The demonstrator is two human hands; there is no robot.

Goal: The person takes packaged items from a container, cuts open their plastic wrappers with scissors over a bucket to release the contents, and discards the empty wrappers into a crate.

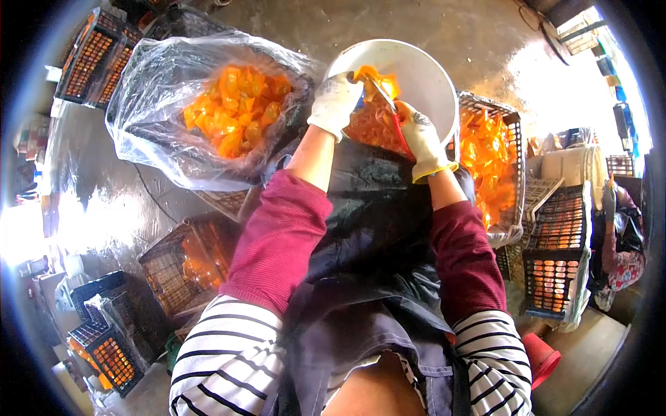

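Observation:
Over a white bucket (431, 76), my gloved left hand (336, 102) grips an orange piece (380, 78) at its fingertips. My right hand (421, 137), in a white glove with a yellow cuff, is closed around a red-handled cutting tool (401, 128). The tool's metal end reaches up to the orange piece. Reddish, translucent scraps (374, 125) lie inside the bucket below both hands. To the left, a clear plastic bag (149, 93) lines a container and holds a heap of orange pieces (239, 107).
A crate of glossy orange pieces (487, 170) stands right of the bucket. Black crates (555, 267) are stacked farther right, near a red object (540, 357). More crates stand at the left (114, 357), upper left (97, 59) and lower left of the bag (166, 267).

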